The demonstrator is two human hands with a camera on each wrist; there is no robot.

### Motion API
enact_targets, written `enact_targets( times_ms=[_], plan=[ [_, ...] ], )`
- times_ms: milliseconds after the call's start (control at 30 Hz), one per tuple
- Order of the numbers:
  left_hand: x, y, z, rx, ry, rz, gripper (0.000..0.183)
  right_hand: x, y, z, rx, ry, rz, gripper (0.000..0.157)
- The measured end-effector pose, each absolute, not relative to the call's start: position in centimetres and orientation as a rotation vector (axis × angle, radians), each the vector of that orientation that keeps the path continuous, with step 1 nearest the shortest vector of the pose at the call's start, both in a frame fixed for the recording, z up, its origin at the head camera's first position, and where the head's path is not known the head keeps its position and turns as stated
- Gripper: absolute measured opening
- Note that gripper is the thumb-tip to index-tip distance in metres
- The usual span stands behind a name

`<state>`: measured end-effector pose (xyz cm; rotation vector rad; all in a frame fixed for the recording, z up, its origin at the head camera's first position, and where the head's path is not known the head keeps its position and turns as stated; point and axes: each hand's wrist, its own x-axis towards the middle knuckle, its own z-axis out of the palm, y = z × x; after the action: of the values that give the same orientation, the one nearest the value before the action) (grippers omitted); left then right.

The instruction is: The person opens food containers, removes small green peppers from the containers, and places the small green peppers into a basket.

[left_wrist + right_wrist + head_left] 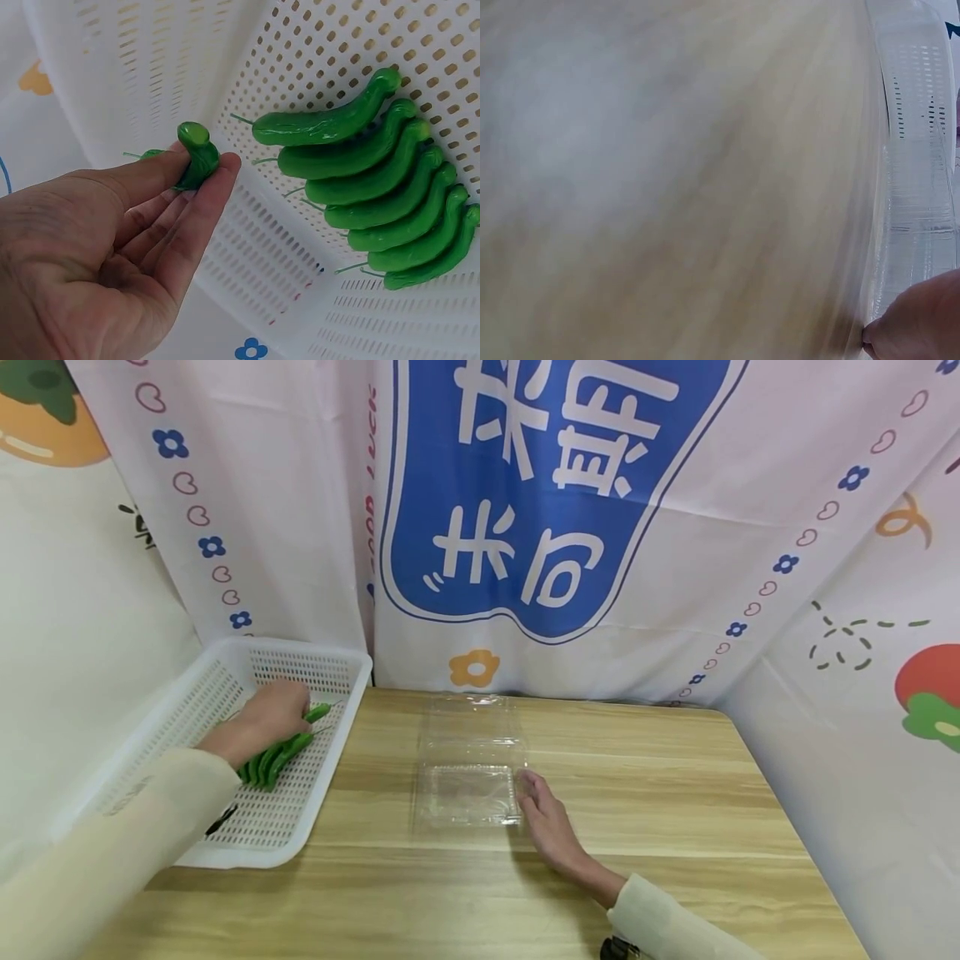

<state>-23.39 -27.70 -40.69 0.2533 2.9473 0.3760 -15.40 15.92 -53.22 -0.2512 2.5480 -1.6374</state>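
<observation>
In the left wrist view, my left hand [112, 247] pinches a green chili pepper [199, 161] between thumb and fingers, with its blunt, pale-green end facing the camera. Beside it, several more green peppers [360, 199] lie in a slanting row, thin stems all pointing one way. They rest in a white perforated plastic basket [360, 693], which the left hand reaches into. Near the table's middle stands a clear plastic clamshell box [468, 793] with its lid raised toward the back. At the box's right edge, my right hand [553, 831] holds the rim with thumb and fingers.
A wood-grain table [645, 777] carries the basket at the left and the box in the middle. Behind it hangs a printed cloth [300, 568]. A dark slender thing [221, 821] shows by the left sleeve, partly hidden.
</observation>
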Motion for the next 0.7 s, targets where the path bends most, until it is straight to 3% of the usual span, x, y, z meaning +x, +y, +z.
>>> enact_targets(
  times_ms=[267,700],
  plan=[
    [-23.7,-27.1,-41.7,0.227,2.944,0.333,0.037,-15.4,15.9,-53.2,-0.256,2.544,-1.643,0.047],
    [-23.7,-26.9,-42.6,0.202,2.867,0.190,0.022,-15.5,16.0,-53.3,-0.263,2.538,-1.656,0.046]
  ],
)
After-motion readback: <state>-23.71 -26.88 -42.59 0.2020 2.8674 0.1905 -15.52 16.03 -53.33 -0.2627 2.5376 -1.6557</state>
